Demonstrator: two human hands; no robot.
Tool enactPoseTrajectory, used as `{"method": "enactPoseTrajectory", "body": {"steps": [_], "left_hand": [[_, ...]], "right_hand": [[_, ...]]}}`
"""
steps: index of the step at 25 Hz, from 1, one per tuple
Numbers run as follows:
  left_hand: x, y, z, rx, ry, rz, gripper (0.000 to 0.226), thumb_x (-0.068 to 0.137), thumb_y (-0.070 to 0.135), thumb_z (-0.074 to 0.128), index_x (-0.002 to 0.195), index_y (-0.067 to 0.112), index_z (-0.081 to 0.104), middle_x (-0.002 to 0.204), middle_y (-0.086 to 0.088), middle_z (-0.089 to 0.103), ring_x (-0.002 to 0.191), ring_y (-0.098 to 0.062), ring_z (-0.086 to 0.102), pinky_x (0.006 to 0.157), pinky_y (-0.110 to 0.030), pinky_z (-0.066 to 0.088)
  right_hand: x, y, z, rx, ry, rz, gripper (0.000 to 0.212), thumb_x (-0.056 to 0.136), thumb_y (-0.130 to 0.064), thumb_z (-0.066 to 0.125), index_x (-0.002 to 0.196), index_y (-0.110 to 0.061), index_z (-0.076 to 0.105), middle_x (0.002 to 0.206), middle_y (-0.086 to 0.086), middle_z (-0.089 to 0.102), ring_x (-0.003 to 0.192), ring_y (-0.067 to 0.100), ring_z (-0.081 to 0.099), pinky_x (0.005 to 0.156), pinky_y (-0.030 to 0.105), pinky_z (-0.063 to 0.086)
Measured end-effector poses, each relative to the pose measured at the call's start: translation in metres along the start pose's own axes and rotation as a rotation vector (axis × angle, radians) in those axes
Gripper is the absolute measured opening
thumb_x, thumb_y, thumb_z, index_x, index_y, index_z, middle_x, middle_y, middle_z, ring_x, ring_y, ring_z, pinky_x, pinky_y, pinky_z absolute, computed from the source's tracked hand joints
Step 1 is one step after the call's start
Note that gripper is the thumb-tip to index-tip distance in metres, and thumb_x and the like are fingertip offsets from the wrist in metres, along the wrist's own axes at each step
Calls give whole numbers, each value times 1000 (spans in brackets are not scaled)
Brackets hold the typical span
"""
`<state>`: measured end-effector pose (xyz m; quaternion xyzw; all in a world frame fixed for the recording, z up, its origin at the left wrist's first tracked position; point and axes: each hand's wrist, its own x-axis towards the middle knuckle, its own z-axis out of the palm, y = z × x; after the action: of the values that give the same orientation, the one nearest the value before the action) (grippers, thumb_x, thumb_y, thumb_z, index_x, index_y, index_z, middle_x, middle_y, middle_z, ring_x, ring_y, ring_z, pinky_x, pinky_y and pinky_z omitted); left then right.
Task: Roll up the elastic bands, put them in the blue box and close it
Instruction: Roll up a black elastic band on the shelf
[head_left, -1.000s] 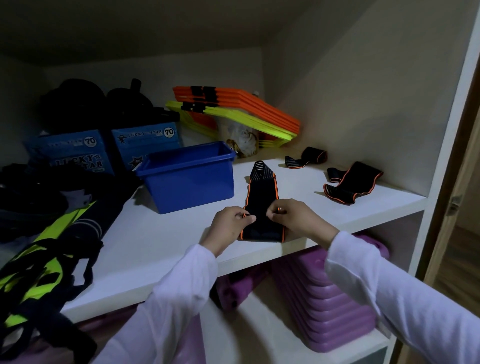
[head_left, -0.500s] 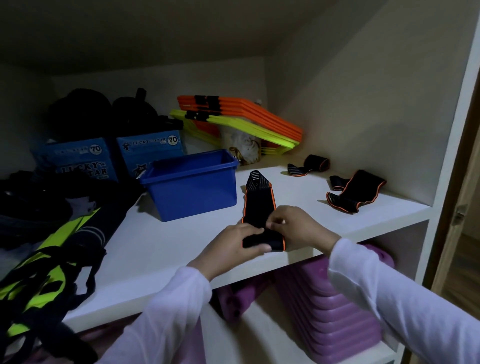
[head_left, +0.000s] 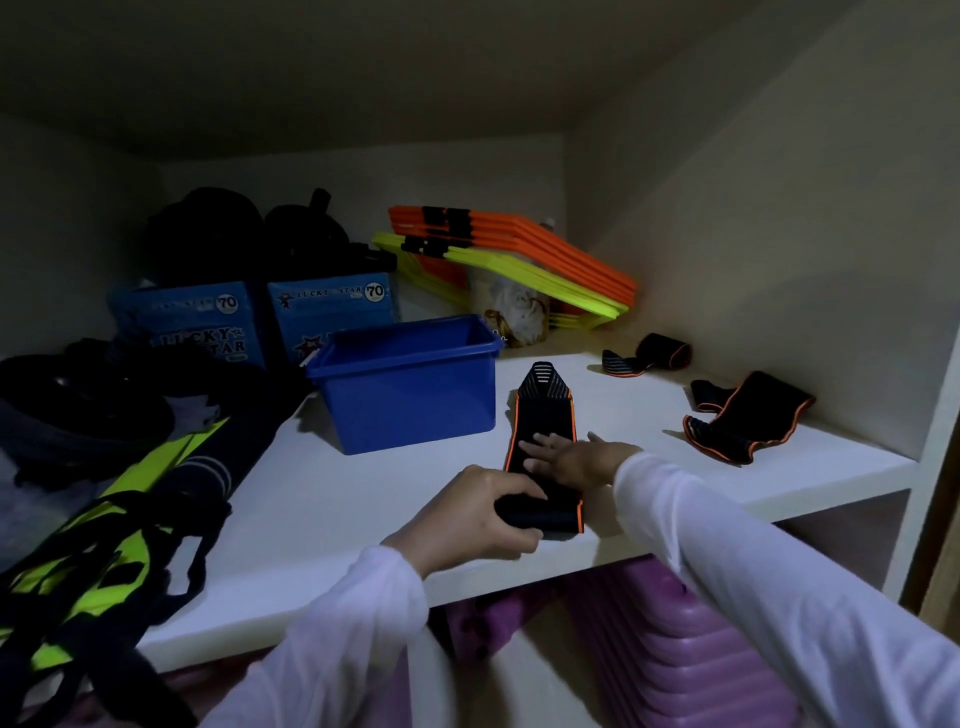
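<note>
A black elastic band with orange edges (head_left: 544, 415) lies lengthwise on the white shelf (head_left: 311, 499), its near end rolled into a small coil. My left hand (head_left: 480, 512) grips that coil at the shelf's front edge. My right hand (head_left: 569, 457) lies flat, fingers spread, on the band just beyond the coil. The open blue box (head_left: 410, 384) stands to the left of the band; what it holds is hidden. Two more black and orange bands lie on the right: one (head_left: 748, 421) unrolled and crumpled, one (head_left: 649, 356) partly rolled farther back.
Orange and yellow flat hurdles (head_left: 519, 260) lean in the back corner beside a pale bag (head_left: 514, 312). Two blue Lucky Star boxes (head_left: 332, 306) and dark gear stand behind the blue box. Yellow and black straps (head_left: 98, 551) hang over the left. Purple steps (head_left: 691, 649) sit below.
My left hand has rolled the band's near end into a coil and holds it. My right hand has let go and now presses flat on the band. The view moved closer.
</note>
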<state>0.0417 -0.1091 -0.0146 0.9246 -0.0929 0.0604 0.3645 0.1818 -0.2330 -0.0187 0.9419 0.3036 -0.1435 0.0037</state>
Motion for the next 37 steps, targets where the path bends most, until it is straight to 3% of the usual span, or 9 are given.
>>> {"method": "enactPoseTrajectory", "body": {"steps": [6, 13, 19, 21, 24, 28, 30, 33, 37], "left_hand": [[-7, -2, -8, -104, -45, -57, 29, 68, 9, 67, 94, 21, 72, 70, -1, 63, 59, -15, 59, 59, -27, 53], [-11, -1, -19, -19, -59, -89, 30, 68, 11, 67, 93, 25, 73, 70, 4, 65, 59, -10, 58, 60, -22, 50], [-7, -2, -17, 6, -69, -119, 35, 68, 18, 70, 102, 25, 71, 90, -5, 74, 73, -17, 69, 69, -22, 54], [-13, -2, -16, -45, -75, -128, 34, 69, 16, 72, 102, 26, 71, 88, -7, 74, 69, -16, 68, 66, -20, 54], [-16, -1, -14, -104, -69, -124, 29, 69, 12, 75, 94, 27, 72, 82, -7, 70, 65, -11, 63, 63, -20, 53], [-13, -3, -15, -38, -40, -83, 19, 67, 19, 77, 85, 25, 73, 89, -12, 71, 77, -15, 62, 78, -35, 52], [-13, -2, -17, -63, -57, -78, 22, 67, 21, 78, 80, 38, 73, 95, -7, 74, 89, -18, 67, 88, -31, 51], [-12, -3, -18, -83, -75, -71, 29, 68, 21, 78, 83, 44, 71, 93, 4, 75, 91, -10, 68, 85, -22, 50], [-14, -5, -15, -253, -100, -75, 29, 71, 12, 76, 92, 32, 74, 81, 13, 73, 75, 3, 66, 71, -11, 50]], "right_hand": [[27, 9, -8, 5, 61, 104, 57, 98, -49, 13, 150, -28, 2, 160, -6, -2, 148, 14, -1, 118, 48, -6], [50, 23, -9, 72, 89, 168, 59, 98, -48, 14, 150, -24, 3, 160, -5, -3, 148, 13, -2, 118, 47, -3], [23, 21, -14, 213, 249, -1, 54, 101, -34, 25, 149, -13, 16, 160, 7, 9, 148, 21, 10, 118, 37, 11], [-14, 13, -24, 339, 409, -120, 46, 100, -26, 35, 142, -10, 37, 153, 9, 33, 139, 21, 34, 108, 26, 26], [-81, -8, -20, 617, 462, -310, 28, 94, -23, 50, 109, -7, 67, 114, 15, 68, 93, 12, 59, 80, 20, 40], [-130, -32, 17, 546, 381, -372, 34, 77, -38, 70, 105, -19, 68, 98, -5, 65, 91, 6, 58, 75, 13, 43], [-132, -32, 28, 464, 465, -344, 47, 74, -40, 73, 117, -24, 61, 104, -11, 57, 99, 4, 53, 73, 4, 37], [-127, -32, 38, 376, 551, -303, 48, 79, -34, 68, 125, -23, 55, 120, -7, 59, 104, 9, 55, 80, 12, 38], [-119, -28, 50, 426, 617, -252, 38, 85, -29, 62, 122, -21, 56, 117, -2, 64, 63, -7, 46, 65, 11, 36]]}}
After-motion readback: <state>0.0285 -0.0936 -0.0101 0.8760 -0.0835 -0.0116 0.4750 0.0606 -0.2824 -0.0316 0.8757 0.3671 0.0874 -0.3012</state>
